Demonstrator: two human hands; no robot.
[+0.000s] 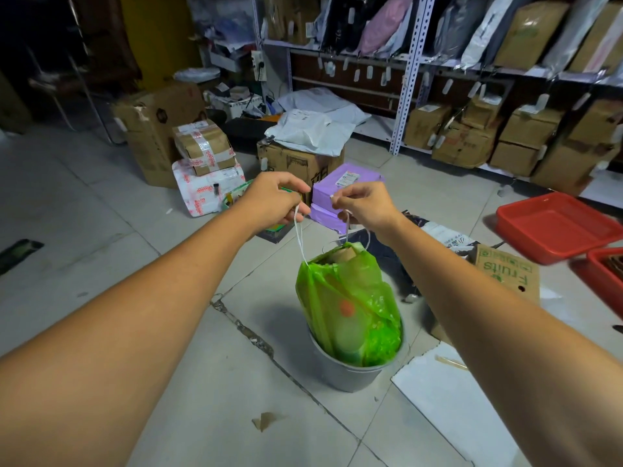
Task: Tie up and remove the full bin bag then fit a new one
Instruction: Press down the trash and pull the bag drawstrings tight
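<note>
A full green bin bag [350, 308] stands in a small grey bin [347, 374] on the tiled floor, its top gathered and lifted well above the rim. A white drawstring [300, 237] runs up from the bag's mouth. My left hand [273, 202] pinches the left loop of the string. My right hand [365, 205] pinches the other end, just right of the left hand. Both hands are raised above the bag. Brown cardboard shows through the bag's open top.
Purple parcels [337, 193] lie behind the hands. Taped boxes [205, 150] are stacked at the left. A "Fruits" carton [505, 267] and red trays [556, 227] sit at the right. White sheet [448, 392] lies beside the bin. Shelving [472, 79] with boxes fills the back.
</note>
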